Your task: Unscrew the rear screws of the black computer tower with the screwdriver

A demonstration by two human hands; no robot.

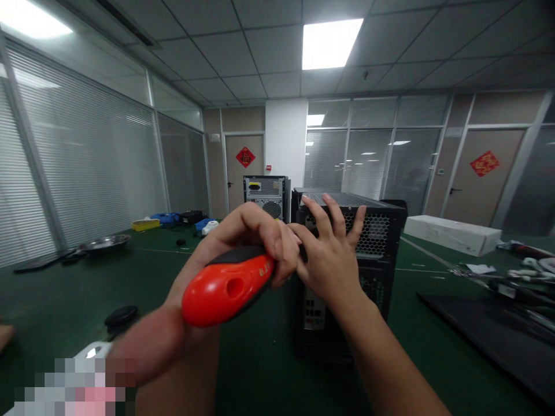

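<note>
The left hand [243, 224] holds a fat red and black handle [212, 292] near the middle. The right hand [332, 260] has its fingers spread on the top back edge of a big black computer box [373, 234]. Both hands are close together by its left side. A second computer box [265, 186] stands far back on the green surface [255, 370]. A shiny round dish [104, 245] is on the left. On the right are a long white box [451, 234] and, nearer, a flat black mat [472, 341].
</note>
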